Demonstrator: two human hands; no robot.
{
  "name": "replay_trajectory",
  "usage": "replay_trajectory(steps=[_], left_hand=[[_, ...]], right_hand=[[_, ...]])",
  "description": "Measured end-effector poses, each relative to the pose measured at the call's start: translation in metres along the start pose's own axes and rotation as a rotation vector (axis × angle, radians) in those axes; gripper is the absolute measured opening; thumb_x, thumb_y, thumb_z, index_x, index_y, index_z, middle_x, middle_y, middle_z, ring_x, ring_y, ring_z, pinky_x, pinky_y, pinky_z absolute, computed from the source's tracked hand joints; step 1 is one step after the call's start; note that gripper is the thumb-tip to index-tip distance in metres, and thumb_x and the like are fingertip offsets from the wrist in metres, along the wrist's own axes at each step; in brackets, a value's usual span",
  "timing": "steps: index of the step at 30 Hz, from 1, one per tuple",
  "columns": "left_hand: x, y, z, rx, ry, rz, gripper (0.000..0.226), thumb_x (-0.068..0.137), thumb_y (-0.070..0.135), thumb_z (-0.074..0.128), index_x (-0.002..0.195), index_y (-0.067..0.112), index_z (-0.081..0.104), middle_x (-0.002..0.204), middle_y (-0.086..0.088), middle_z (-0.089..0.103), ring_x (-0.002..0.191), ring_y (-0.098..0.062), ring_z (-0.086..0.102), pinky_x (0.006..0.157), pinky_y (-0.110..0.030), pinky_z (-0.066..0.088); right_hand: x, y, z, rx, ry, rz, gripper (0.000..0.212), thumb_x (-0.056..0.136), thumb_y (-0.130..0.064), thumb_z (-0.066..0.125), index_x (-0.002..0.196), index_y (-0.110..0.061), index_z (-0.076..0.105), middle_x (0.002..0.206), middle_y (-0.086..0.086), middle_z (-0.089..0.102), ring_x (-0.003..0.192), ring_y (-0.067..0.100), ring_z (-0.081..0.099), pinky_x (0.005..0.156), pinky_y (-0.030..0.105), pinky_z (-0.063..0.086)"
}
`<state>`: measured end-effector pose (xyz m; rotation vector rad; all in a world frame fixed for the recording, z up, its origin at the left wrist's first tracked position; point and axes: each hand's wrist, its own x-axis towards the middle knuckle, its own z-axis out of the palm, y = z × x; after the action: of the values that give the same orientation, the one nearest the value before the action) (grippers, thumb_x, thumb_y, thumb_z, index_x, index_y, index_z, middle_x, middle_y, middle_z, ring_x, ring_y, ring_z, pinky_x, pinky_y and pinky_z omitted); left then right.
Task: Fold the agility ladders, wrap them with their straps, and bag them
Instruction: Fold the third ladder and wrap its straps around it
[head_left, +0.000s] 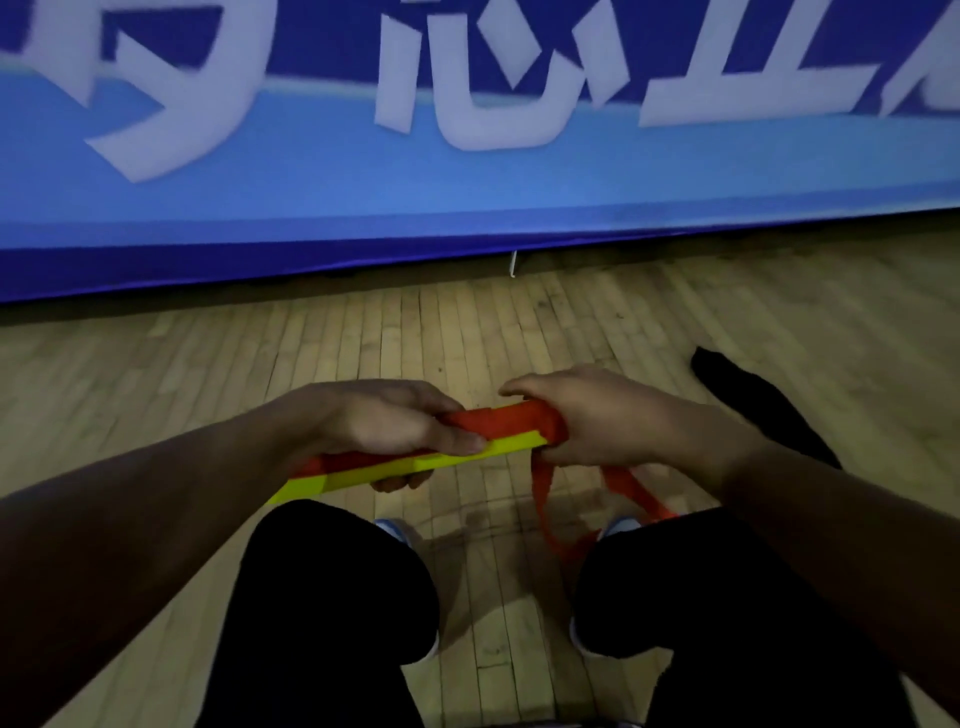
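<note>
Ladder (415, 465) bundle's folded up, left hand (384, 423) clamped round it, right hand (613, 421) pinching the orange strap (519, 421) wound on its end.

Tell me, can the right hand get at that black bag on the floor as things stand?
Probably not yet: the right hand grips the red strap round the ladder bundle. The bag lies beside it, unobstructed.

Beyond my hands a blue banner (467, 197) with large white characters (467, 78) stands along the far edge of the wooden floor (363, 332), its darker blue hem almost meeting the boards. The pale planks run under my hands too. The light is dim throughout.
</note>
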<state>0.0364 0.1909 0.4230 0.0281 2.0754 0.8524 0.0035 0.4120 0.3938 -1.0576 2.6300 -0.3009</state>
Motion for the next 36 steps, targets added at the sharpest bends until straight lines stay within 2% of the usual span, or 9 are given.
replay_trajectory(steps=[6, 8, 11, 15, 19, 22, 25, 31, 36], left_hand=[[-0.053, 0.016, 0.028, -0.005, -0.035, 0.035, 0.03, 0.091, 0.049, 0.061, 0.112, 0.029, 0.064, 0.078, -0.007, 0.064, 0.072, -0.02, 0.059, 0.065, -0.032, 0.051], [-0.064, 0.018, 0.035, 0.038, -0.083, 0.04, 0.03, 0.091, 0.05, 0.061, 0.111, 0.028, 0.066, 0.078, -0.006, 0.064, 0.068, -0.018, 0.059, 0.066, -0.033, 0.051], [-0.079, 0.019, 0.042, 0.054, -0.111, 0.079, 0.022, 0.09, 0.049, 0.063, 0.099, 0.03, 0.069, 0.074, -0.007, 0.063, 0.064, -0.019, 0.058, 0.066, -0.035, 0.049], [-0.095, 0.012, 0.036, -0.101, -0.094, 0.174, 0.024, 0.089, 0.046, 0.063, 0.101, 0.026, 0.07, 0.071, -0.01, 0.059, 0.056, -0.02, 0.054, 0.061, -0.031, 0.047], [-0.1, 0.0, 0.035, -0.32, -0.101, 0.318, 0.028, 0.083, 0.049, 0.069, 0.091, 0.023, 0.068, 0.067, -0.013, 0.054, 0.048, -0.02, 0.051, 0.054, -0.028, 0.044], [-0.095, -0.008, 0.034, -0.388, -0.119, 0.333, 0.031, 0.078, 0.053, 0.074, 0.09, 0.025, 0.069, 0.067, -0.012, 0.053, 0.047, -0.018, 0.052, 0.053, -0.028, 0.045], [-0.092, -0.007, 0.033, -0.328, -0.193, 0.277, 0.027, 0.079, 0.051, 0.074, 0.091, 0.028, 0.069, 0.066, -0.01, 0.054, 0.049, -0.017, 0.052, 0.054, -0.029, 0.047], [-0.102, 0.003, 0.037, -0.204, -0.309, 0.22, 0.022, 0.083, 0.043, 0.072, 0.097, 0.027, 0.069, 0.066, -0.009, 0.055, 0.05, -0.018, 0.051, 0.055, -0.028, 0.046], [-0.102, 0.01, 0.034, -0.146, 0.215, 0.287, 0.021, 0.089, 0.046, 0.064, 0.101, 0.028, 0.062, 0.071, -0.008, 0.062, 0.057, -0.019, 0.056, 0.063, -0.035, 0.05]], right_hand=[[-0.038, -0.015, -0.071, 0.43, -0.528, 0.083, 0.07, 0.082, -0.023, 0.079, 0.142, -0.028, 0.045, 0.072, -0.007, 0.069, 0.055, 0.009, 0.056, 0.053, 0.028, 0.043], [-0.047, -0.014, -0.079, 0.583, -0.583, 0.097, 0.065, 0.08, -0.042, 0.077, 0.138, -0.028, 0.054, 0.077, -0.013, 0.071, 0.059, 0.007, 0.056, 0.055, 0.026, 0.039], [-0.054, -0.011, -0.066, 0.858, -0.64, -0.022, 0.076, 0.066, -0.067, 0.079, 0.134, -0.04, 0.057, 0.121, -0.006, 0.069, 0.092, 0.027, 0.066, 0.07, 0.04, 0.053], [-0.055, -0.017, -0.04, 1.306, -0.812, -0.106, 0.087, 0.06, -0.071, 0.08, 0.121, -0.012, 0.058, 0.084, 0.006, 0.074, 0.043, 0.0, 0.047, 0.041, 0.012, 0.035], [-0.052, -0.027, -0.025, 1.548, -0.543, -0.234, 0.073, 0.049, -0.091, 0.062, 0.078, -0.027, 0.079, 0.046, -0.014, 0.053, 0.033, -0.004, 0.032, 0.046, 0.021, 0.013], [-0.051, -0.042, -0.014, 1.699, -0.051, -0.072, 0.062, 0.047, -0.083, 0.063, 0.051, -0.021, 0.064, 0.036, -0.01, 0.038, 0.027, -0.001, 0.028, 0.034, 0.014, 0.019], [-0.049, -0.05, -0.012, 1.504, 0.412, 0.113, 0.055, 0.063, -0.072, 0.054, 0.053, -0.018, 0.046, 0.038, -0.006, 0.036, 0.031, 0.005, 0.033, 0.036, 0.016, 0.031], [-0.049, -0.058, -0.022, 1.32, 0.385, 0.119, 0.04, 0.094, -0.035, 0.059, 0.061, -0.013, 0.053, 0.045, -0.006, 0.053, 0.039, 0.004, 0.051, 0.043, 0.015, 0.044], [-0.039, -0.062, 0.019, 1.787, 0.338, 0.229, 0.056, 0.104, -0.034, 0.037, 0.058, -0.012, 0.06, 0.039, -0.001, 0.041, 0.03, 0.009, 0.035, 0.034, 0.017, 0.026]])
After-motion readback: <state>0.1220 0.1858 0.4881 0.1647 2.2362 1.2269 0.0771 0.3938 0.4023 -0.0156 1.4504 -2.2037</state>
